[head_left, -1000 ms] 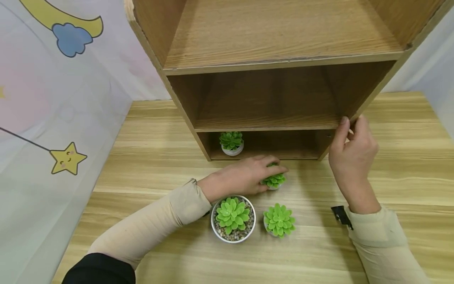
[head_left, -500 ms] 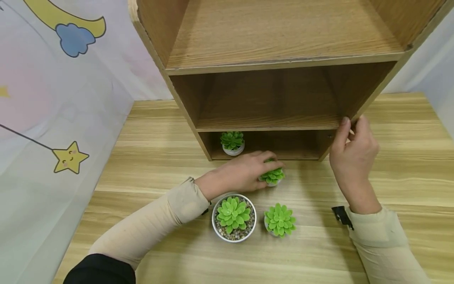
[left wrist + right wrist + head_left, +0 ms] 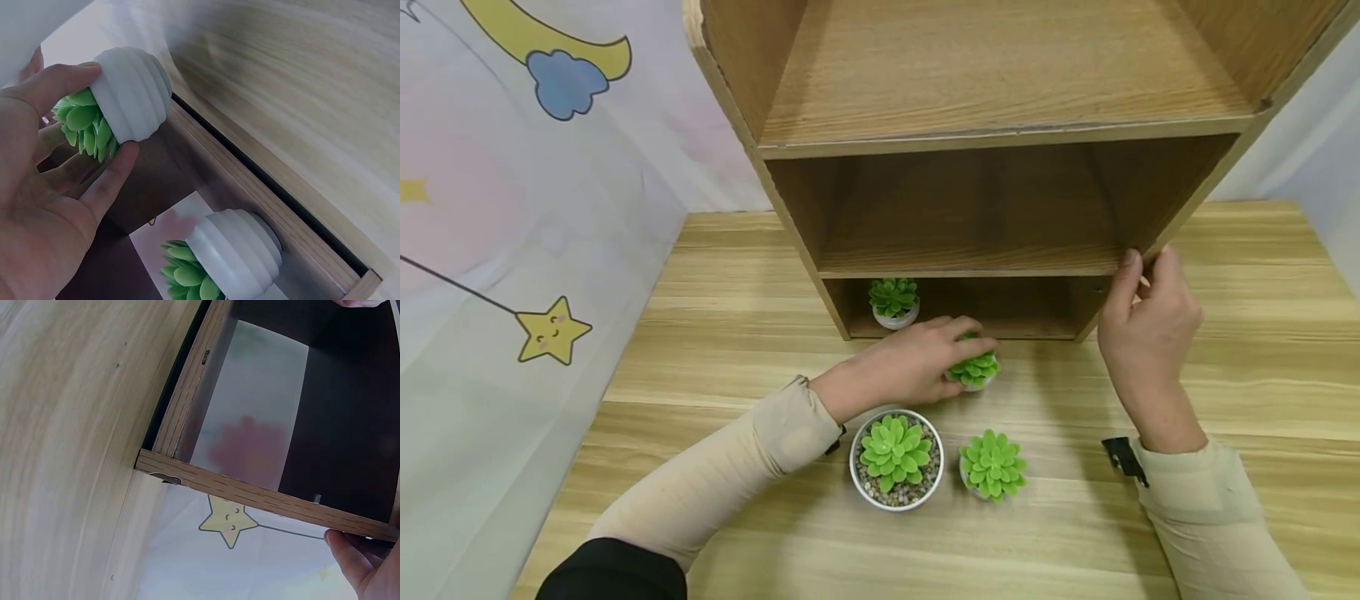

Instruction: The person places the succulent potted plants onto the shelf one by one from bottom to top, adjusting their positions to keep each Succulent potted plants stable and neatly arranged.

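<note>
My left hand [image 3: 906, 362] holds a small potted succulent [image 3: 976, 371] just in front of the shelf unit's bottom compartment. In the left wrist view, thumb and fingers pinch the rim of its white ribbed pot [image 3: 134, 94], with the green leaves toward the palm. Another small succulent [image 3: 895, 302] stands inside the bottom compartment at its left end; its ribbed pot [image 3: 237, 253] also shows in the left wrist view. My right hand [image 3: 1150, 333] grips the right side panel of the wooden shelf unit [image 3: 1000, 137], thumb on the front edge and the other fingers partly hidden.
A larger white-potted succulent with pebbles [image 3: 897, 460] stands on the wood-grain table [image 3: 700, 333], close below the left forearm. Right of it is a small succulent [image 3: 992, 465]. A printed backdrop [image 3: 550, 183] hangs along the left and back.
My left hand has carried the small succulent slightly left and toward the shelf unit. The right hand keeps its grip on the side panel. The head view has shifted a little.
</note>
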The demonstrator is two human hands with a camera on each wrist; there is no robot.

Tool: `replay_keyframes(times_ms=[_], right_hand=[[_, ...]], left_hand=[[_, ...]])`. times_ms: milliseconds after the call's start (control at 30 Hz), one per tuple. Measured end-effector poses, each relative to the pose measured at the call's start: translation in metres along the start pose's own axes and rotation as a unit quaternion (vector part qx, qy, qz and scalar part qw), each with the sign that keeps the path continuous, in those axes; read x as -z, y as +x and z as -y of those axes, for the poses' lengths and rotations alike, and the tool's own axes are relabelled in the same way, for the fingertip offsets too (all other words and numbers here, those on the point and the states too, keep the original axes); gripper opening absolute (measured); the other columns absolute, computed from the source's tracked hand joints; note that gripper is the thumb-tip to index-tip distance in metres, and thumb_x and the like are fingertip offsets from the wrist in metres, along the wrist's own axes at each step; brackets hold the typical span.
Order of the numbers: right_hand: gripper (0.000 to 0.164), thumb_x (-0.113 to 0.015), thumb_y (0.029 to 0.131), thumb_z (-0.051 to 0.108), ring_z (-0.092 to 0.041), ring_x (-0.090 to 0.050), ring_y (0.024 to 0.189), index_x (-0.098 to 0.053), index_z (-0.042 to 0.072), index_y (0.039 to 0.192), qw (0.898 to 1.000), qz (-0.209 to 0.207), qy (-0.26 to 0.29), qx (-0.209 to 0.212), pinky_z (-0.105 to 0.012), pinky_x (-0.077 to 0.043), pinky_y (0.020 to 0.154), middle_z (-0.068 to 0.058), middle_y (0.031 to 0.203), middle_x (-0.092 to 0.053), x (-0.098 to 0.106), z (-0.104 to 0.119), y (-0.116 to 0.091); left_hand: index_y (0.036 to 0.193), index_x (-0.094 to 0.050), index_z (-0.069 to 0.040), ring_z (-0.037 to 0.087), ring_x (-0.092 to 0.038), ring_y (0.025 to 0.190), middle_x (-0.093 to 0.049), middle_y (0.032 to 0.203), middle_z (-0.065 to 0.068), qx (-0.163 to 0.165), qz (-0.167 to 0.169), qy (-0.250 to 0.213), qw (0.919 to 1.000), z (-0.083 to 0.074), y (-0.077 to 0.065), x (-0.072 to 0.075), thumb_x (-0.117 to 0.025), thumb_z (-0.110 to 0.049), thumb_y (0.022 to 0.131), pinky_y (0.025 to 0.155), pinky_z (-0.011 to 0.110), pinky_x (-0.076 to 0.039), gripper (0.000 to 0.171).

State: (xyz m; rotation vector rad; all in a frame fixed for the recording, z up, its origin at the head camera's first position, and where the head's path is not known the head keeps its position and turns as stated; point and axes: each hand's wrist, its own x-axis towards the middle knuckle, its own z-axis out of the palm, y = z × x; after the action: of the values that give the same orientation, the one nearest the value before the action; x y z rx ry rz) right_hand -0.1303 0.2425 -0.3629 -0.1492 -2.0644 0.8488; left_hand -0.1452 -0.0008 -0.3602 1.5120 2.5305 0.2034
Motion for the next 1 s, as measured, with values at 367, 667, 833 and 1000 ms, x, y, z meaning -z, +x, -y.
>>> replay_keyframes(times_ms=[367,667,833,1000], right_hand=[[0.028,-0.045,0.094,0.019,-0.033,-0.062,0.078,-0.055,-0.007,0.088,1.0,0.002,0.006,0.0,-0.046,-0.051,0.065,-0.02,0.076,-0.058,-0.0001,-0.0009,-0.0016],[0.028,-0.045,0.093,0.019,-0.031,-0.063,0.079,-0.056,-0.007,0.09,1.0,-0.001,0.006,-0.002,-0.044,-0.051,0.066,-0.02,0.079,-0.059,-0.0004,-0.0005,-0.0007],[0.028,-0.045,0.093,0.019,-0.03,-0.063,0.079,-0.055,-0.007,0.089,1.0,-0.001,0.003,-0.001,-0.044,-0.051,0.066,-0.019,0.078,-0.058,-0.0003,-0.0001,-0.0006],[0.028,-0.045,0.093,0.019,-0.031,-0.063,0.079,-0.056,-0.007,0.089,1.0,-0.001,0.003,0.0,-0.045,-0.051,0.066,-0.019,0.078,-0.059,-0.0009,0.0006,-0.0004]], left_hand=[[0.14,-0.039,-0.018,0.021,-0.042,0.116,-0.039,0.134,0.007,-0.007,-0.018,-0.008,0.9998,0.0012,-0.0013,0.0019,-0.067,-0.031,0.083,0.094,0.035,-0.037,0.065],[0.141,-0.036,-0.015,0.023,-0.04,0.119,-0.038,0.137,0.009,0.006,-0.023,-0.002,0.9997,0.0015,-0.0008,0.0053,-0.068,-0.031,0.082,0.095,0.036,-0.036,0.069],[0.141,-0.038,-0.016,0.023,-0.04,0.12,-0.039,0.136,0.009,0.008,-0.028,-0.006,0.9996,0.0033,-0.0018,0.0056,-0.068,-0.031,0.082,0.096,0.037,-0.036,0.067],[0.14,-0.038,-0.015,0.023,-0.04,0.12,-0.039,0.135,0.009,0.008,-0.033,-0.008,0.9994,0.004,-0.0027,0.0062,-0.068,-0.03,0.082,0.097,0.036,-0.034,0.068]])
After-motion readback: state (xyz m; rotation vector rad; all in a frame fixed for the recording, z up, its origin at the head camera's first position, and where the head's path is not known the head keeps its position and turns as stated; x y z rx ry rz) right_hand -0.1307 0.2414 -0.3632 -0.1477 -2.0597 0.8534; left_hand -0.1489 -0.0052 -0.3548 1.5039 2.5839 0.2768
